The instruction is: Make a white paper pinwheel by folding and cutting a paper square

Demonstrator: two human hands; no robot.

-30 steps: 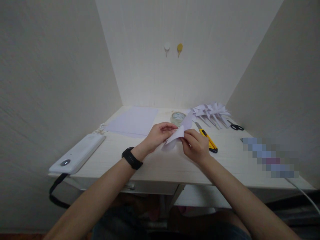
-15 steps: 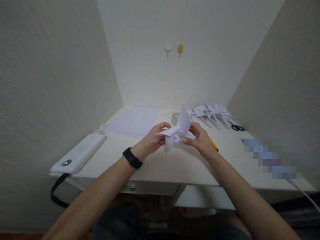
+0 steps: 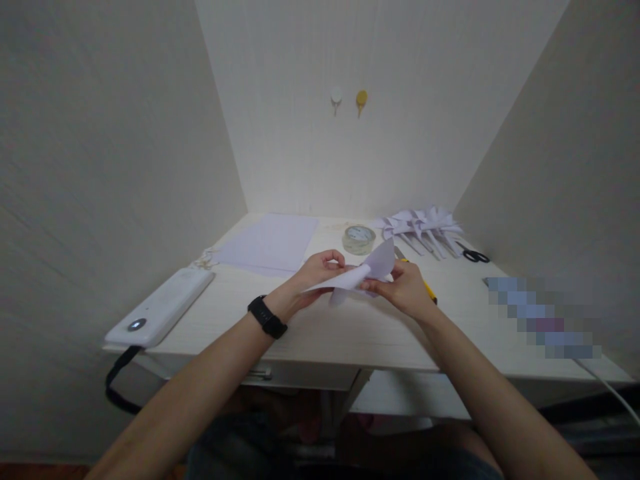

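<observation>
While both forearms reach in over the desk (image 3: 350, 333) edge, the left hand (image 3: 315, 275) and right hand (image 3: 407, 288) meet above the middle of the desktop, each pinching one side of a folded paper (image 3: 361, 275). The left hand's fingers curl over the paper's left edge with the thumb beneath; the right hand's fingers close on the right edge, one flap rising between the two hands. The paper is held clear of the desk surface, just in front of the tape roll (image 3: 359, 239). A black watch (image 3: 267, 317) sits on the left wrist.

A yellow knife (image 3: 429, 291) lies behind the right hand, mostly hidden by it. Flat sheets (image 3: 267, 243) lie at the rear left of the desk. A cluster of folded pinwheels (image 3: 425, 223) lies at the rear right, with black scissors (image 3: 473, 254) just beside them. A white device (image 3: 163, 305) lies along the left front edge, a black strap (image 3: 116, 387) hanging from it. Two hooks (image 3: 349, 100), one white and one yellow, are fixed to the back wall. A blurred patch covers part of the right side of the desk.
</observation>
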